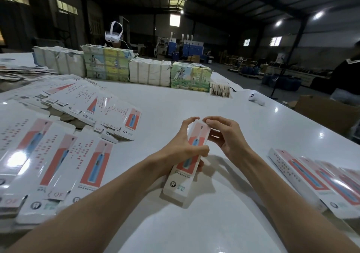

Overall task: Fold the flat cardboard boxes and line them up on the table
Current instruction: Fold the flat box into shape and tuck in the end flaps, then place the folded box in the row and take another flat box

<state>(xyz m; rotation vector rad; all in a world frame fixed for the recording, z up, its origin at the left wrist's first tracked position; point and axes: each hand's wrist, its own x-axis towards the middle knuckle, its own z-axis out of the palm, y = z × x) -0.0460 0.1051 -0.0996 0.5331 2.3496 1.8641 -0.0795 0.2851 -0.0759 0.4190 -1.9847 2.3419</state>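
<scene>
A long white toothbrush box with a red and pink panel stands tilted on the white table, its near end resting on the surface. My left hand grips its middle from the left, thumb across the front. My right hand pinches the flap at its far top end with curled fingers. Flat unfolded boxes lie spread in piles at the left. Folded boxes lie side by side in a row at the right.
Bundled stacks of printed packs line the far side of the table, with a white headset behind them. A small white device lies at the far right. A brown carton and a person are beyond the right edge.
</scene>
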